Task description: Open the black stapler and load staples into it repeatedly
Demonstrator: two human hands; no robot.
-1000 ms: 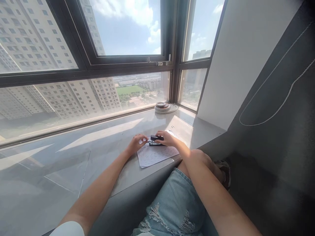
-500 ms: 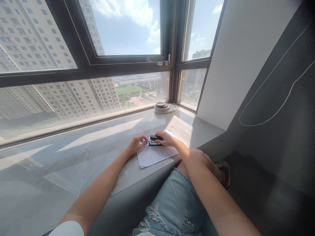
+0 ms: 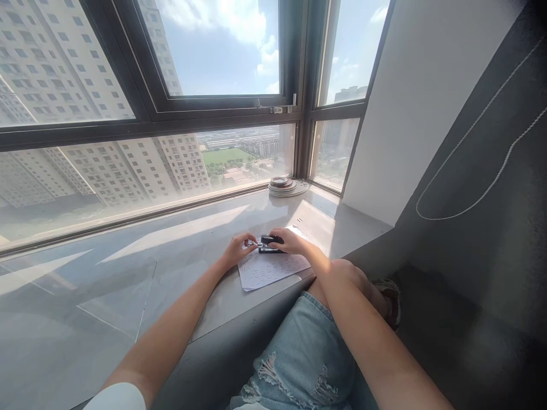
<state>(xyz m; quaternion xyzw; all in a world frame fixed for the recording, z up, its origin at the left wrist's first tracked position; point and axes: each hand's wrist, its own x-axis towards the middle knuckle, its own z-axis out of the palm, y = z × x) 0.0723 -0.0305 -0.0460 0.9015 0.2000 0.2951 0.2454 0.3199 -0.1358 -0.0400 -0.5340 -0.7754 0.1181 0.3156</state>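
Observation:
A printed sheet of paper (image 3: 269, 269) lies on the grey stone windowsill (image 3: 179, 250). On its far edge sits a small black stapler (image 3: 268, 244). My right hand (image 3: 291, 242) is closed over the stapler's top from the right. My left hand (image 3: 238, 249) has its fingers curled at the stapler's left end, pinching the metal front and the paper's top corner. Both forearms reach forward from the bottom of the view.
A stack of round plates or coasters (image 3: 284, 185) stands at the far corner of the sill by the window frame. A white wall (image 3: 410, 102) and a dark panel (image 3: 482, 188) rise on the right. My knee in ripped denim shorts (image 3: 307, 353) is below the sill's edge.
The stapler's black top has come down a little closer to its base under my right hand. Both hands have otherwise stayed in place.

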